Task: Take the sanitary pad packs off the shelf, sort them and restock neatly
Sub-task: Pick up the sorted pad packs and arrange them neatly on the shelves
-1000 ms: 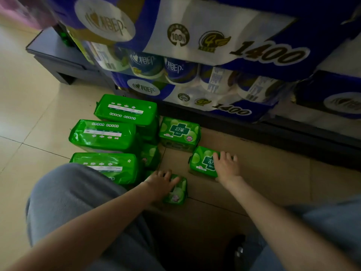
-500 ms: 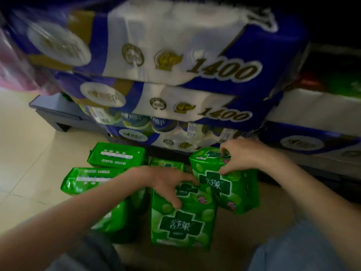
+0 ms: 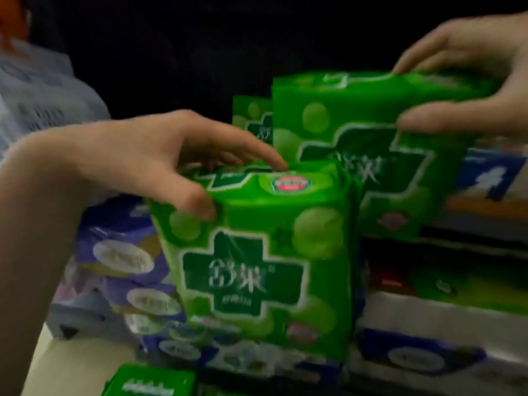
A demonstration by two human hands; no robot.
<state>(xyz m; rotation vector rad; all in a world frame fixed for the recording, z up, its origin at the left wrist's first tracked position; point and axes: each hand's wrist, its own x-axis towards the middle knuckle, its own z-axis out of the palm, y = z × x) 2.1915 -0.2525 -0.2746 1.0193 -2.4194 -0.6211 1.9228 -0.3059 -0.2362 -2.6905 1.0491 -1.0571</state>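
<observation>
Left hand: your left hand (image 3: 160,164) clamps the near pack (image 3: 257,252) from above, thumb on its front face, fingers over the top edge. That top grip keeps it upright with the label toward you.
Right hand: your right hand (image 3: 468,81) pinches the far pack (image 3: 371,155) at its upper right corner, fingers on top and thumb on the front.
Hands: well apart, one pack each.
Packs: both are raised in front of the dark shelf opening (image 3: 200,52), the near one overlapping the far one's lower left. A third pack (image 3: 251,118) peeks out behind them; who holds it, I cannot tell.
Why upright: likely so the faces match before they go in.
Floor: another green pack (image 3: 151,381) shows at the bottom edge.
Behind: tissue bundles (image 3: 123,264) are stacked low on the left.
Blur: everything is smeared, so fine contact is uncertain.
</observation>
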